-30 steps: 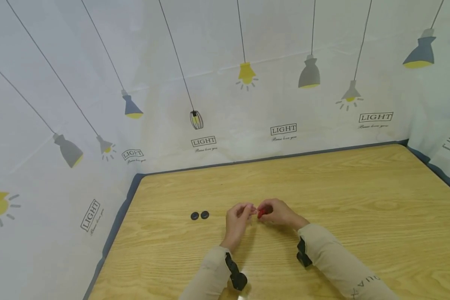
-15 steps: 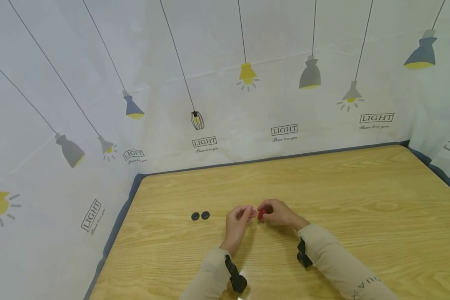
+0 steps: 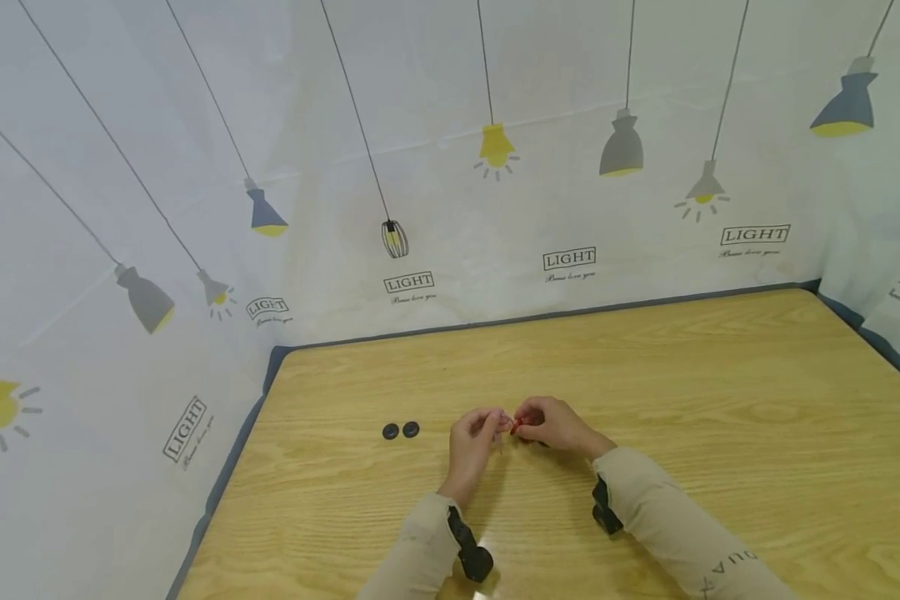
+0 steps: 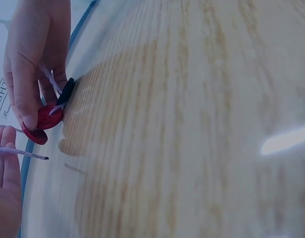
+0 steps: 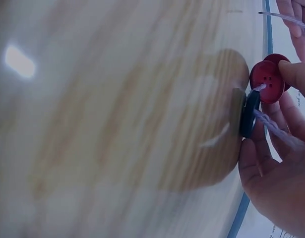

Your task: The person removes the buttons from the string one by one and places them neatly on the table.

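Observation:
In the head view my left hand pinches a pale lilac cord, whose dark-tipped end sticks out past the fingers. Facing it, my right hand grips two overlapping red buttons by the edge between thumb and fingers. The front red button has several small holes, with cord coming out of one. A dark button is threaded on the same cord, hanging on edge just below the red ones, close to the tabletop. More cord trails from it under my right palm.
Two black buttons lie side by side on the wooden table, left of my hands. A wall cloth printed with lamps borders the table at the back and sides. A black camera mount sits on my left wrist.
The red buttons have turned in my right fingers and sit nearer my left fingertips. A dark edge now shows beneath my right hand. Both hands stay in nearly the same place.

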Available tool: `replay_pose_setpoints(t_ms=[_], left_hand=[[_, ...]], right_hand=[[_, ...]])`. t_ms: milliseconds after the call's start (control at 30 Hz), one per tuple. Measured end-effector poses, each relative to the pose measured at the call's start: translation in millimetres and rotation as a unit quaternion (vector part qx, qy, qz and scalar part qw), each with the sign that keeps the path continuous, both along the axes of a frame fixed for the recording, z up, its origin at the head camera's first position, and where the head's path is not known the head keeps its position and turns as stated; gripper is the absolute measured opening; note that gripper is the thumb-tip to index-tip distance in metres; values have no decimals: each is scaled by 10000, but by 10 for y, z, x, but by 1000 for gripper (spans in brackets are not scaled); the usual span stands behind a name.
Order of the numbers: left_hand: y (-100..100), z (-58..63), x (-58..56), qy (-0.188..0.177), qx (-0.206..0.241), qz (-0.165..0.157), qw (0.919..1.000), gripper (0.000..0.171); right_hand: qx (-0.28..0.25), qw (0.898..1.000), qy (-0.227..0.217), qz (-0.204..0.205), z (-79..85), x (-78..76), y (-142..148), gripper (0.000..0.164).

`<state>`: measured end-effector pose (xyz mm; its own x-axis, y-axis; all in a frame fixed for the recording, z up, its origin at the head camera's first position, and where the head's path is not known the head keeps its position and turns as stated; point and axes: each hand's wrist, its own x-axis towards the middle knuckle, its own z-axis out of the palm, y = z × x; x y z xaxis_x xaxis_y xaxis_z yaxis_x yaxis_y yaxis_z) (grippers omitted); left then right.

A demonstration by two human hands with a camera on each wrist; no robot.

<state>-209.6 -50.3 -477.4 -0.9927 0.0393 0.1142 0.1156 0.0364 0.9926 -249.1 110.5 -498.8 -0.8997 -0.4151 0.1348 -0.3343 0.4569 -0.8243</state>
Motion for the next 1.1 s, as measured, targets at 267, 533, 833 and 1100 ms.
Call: replay_pose_setpoints(t_ms=[267, 533, 833, 1100], left_hand=[[-20, -178, -78, 5, 113, 33, 9999, 24], [-66, -315, -119, 667, 179, -42, 9976, 27], [-55, -150, -75, -119, 198, 30, 9997, 23], [-39, -22, -3, -84, 175, 44, 9998, 20]], right_hand=[[174, 9994, 17, -294, -5, -7, -15, 19], [203, 9996, 84, -185, 9, -10, -23, 14], [234, 9993, -19, -292, 11, -5, -27, 14], [195, 9998, 28, -63, -10, -33, -21, 7]])
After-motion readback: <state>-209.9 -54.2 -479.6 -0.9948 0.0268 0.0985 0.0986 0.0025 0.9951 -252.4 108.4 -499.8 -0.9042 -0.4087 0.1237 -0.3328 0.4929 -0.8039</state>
